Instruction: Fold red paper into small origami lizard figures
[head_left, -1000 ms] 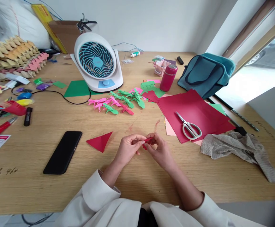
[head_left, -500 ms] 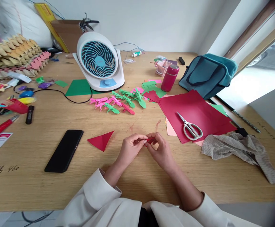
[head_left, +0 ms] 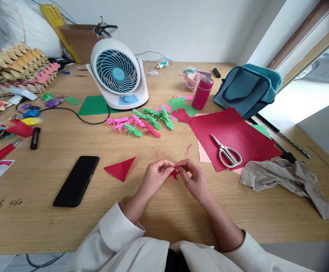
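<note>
Between my fingertips is a small folded red paper piece [head_left: 175, 173], partly covered by the fingers. My left hand [head_left: 158, 174] pinches its left side, and my right hand [head_left: 194, 178] pinches its right side. Both hands are just above the table near its front. A red paper triangle [head_left: 121, 169] lies flat to the left of my left hand. Beyond the hands rests a group of folded paper figures [head_left: 153, 119] in pink, green and red. White-handled scissors [head_left: 229, 155] lie on red paper sheets [head_left: 235, 132] to the right.
A black phone [head_left: 76, 181] lies at left front. A white fan [head_left: 119, 73] stands at the back, its cable running left. To the right are a red flask [head_left: 203, 93], a teal bag [head_left: 247, 90] and a crumpled grey cloth [head_left: 283, 183]. Pens and bits clutter the left side.
My fingers have shifted on the red paper piece, and more of it now shows below the fingertips. My right hand has turned slightly. The other things lie as before.
</note>
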